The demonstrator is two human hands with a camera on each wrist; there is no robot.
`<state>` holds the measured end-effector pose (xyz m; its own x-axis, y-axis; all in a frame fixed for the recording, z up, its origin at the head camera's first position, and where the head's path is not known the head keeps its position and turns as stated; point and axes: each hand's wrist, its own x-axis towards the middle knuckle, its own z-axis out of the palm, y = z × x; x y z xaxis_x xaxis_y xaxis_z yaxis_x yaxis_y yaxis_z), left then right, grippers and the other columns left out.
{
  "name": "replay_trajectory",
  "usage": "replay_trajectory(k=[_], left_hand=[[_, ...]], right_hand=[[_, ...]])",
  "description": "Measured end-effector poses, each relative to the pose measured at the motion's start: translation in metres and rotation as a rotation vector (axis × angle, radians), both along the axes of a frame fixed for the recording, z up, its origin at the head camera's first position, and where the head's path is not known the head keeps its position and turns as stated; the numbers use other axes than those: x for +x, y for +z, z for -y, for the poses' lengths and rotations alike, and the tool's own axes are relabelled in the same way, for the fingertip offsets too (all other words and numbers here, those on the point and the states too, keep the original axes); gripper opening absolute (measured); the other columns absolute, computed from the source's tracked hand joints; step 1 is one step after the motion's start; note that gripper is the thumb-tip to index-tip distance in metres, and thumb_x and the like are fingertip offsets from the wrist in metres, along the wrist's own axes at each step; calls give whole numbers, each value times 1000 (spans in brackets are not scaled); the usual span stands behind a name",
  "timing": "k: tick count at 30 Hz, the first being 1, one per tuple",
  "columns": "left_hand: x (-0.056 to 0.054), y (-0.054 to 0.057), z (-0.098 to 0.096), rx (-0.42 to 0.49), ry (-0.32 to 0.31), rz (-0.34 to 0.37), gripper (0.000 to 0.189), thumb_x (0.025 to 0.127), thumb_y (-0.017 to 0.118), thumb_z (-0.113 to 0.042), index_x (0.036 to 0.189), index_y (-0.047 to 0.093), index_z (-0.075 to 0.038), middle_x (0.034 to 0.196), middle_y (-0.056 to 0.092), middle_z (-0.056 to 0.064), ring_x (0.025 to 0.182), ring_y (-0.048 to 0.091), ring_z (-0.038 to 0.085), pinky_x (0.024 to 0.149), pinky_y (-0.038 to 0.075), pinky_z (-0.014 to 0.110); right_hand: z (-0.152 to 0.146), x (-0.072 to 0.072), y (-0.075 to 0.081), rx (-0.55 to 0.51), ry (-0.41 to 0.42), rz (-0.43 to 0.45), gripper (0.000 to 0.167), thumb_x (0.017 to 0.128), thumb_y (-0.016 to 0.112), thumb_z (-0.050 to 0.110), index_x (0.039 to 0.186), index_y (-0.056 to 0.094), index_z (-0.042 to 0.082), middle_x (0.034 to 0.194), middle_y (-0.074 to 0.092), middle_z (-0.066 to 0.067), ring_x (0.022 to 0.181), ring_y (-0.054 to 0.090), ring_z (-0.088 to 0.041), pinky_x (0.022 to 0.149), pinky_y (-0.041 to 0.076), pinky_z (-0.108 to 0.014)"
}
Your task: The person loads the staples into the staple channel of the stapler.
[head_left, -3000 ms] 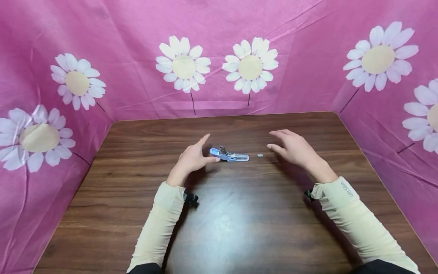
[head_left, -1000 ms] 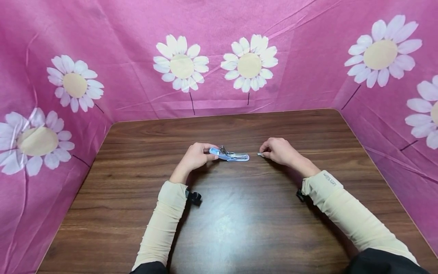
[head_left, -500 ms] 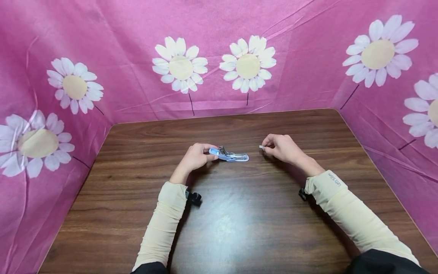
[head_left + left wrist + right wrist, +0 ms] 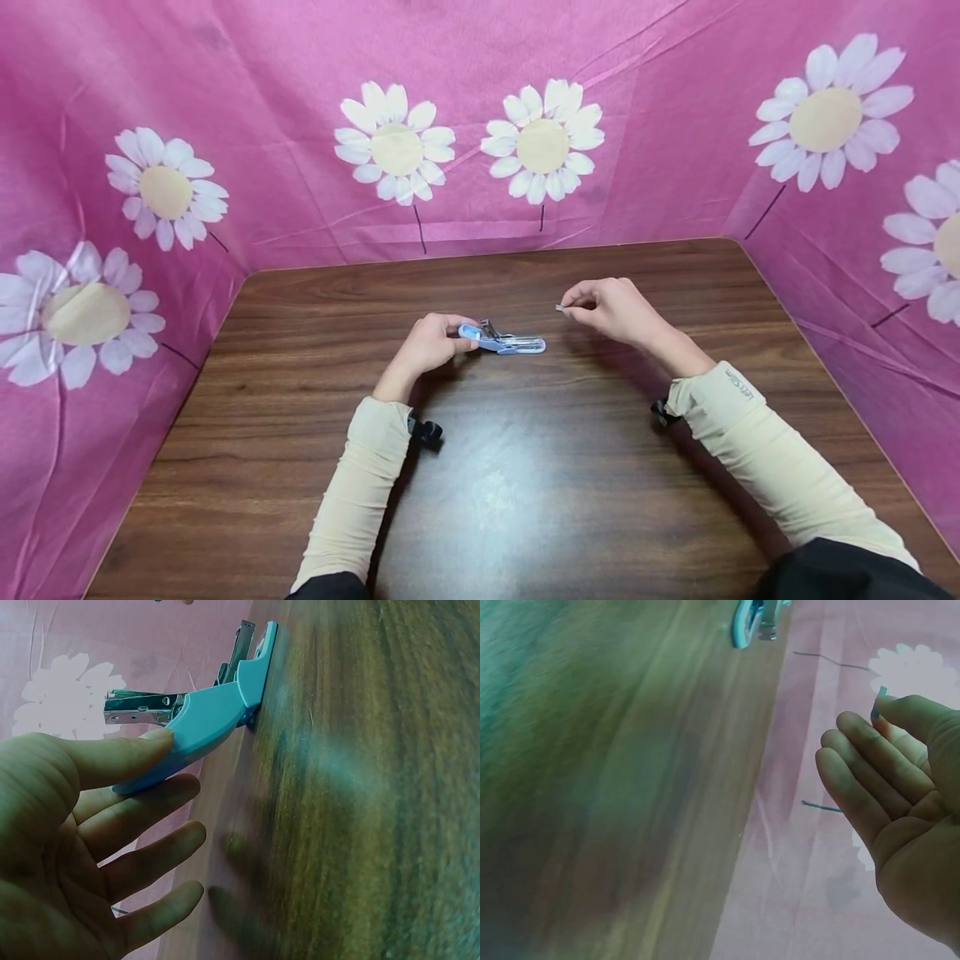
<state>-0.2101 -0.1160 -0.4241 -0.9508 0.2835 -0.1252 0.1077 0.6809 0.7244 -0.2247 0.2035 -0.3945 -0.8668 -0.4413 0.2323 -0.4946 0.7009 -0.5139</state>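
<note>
A light blue stapler (image 4: 510, 343) lies opened out on the wooden table, its metal parts exposed. My left hand (image 4: 429, 343) pinches its left end between thumb and forefinger. In the left wrist view the stapler (image 4: 214, 712) tilts up from the tabletop toward the hand (image 4: 112, 802), the other fingers spread loosely below. My right hand (image 4: 615, 310) pinches a small grey strip of staples (image 4: 559, 308), raised above the table to the right of the stapler. The right wrist view shows the staple strip (image 4: 879, 701) at the thumb tip, mostly covered by the fingers.
The brown wooden table (image 4: 480, 500) reaches back to a pink cloth (image 4: 285, 167) printed with white daisies, which hangs around its back and sides. Black cameras are strapped at both wrists.
My left hand has closed its fingers on the stapler's end. My right hand has picked the staple strip off the table, lifted it and moved it slightly left and away.
</note>
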Motion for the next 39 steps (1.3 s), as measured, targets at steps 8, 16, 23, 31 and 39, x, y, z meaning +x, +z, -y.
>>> replay_trajectory(k=[8,16,23,31,39], left_hand=[[0,-1,0,4,-4,-12,28,88,79,-25,115,77,-19,104,79,-2,87,58,15,81,45,29],[1,0,0,17,0,0,28,89,78,-25,116,77,-18,105,79,-1,87,58,15,80,45,28],[1,-1,0,22,8,0,29,88,79,-25,116,77,-19,104,79,-2,87,58,14,80,45,28],[2,-4,1,16,12,11,30,87,80,-27,116,77,-21,104,80,-4,90,60,14,85,46,30],[0,-3,1,22,12,6,30,86,81,-26,116,78,-20,103,80,-3,90,61,13,85,47,30]], right_hand=[[8,-3,9,5,2,30,8,93,73,16,99,77,14,98,80,-3,94,74,-21,86,53,-43],[14,-5,10,2,3,58,10,92,73,17,101,78,14,101,80,-4,98,73,-22,89,52,-43],[23,-5,5,34,13,75,9,92,74,19,100,78,16,100,80,-1,91,71,-18,85,50,-41],[36,-6,-3,70,24,95,8,92,74,21,98,78,18,97,80,1,83,67,-15,80,49,-38],[46,-6,-10,132,39,107,8,90,75,21,95,79,17,90,80,4,69,59,-11,76,47,-38]])
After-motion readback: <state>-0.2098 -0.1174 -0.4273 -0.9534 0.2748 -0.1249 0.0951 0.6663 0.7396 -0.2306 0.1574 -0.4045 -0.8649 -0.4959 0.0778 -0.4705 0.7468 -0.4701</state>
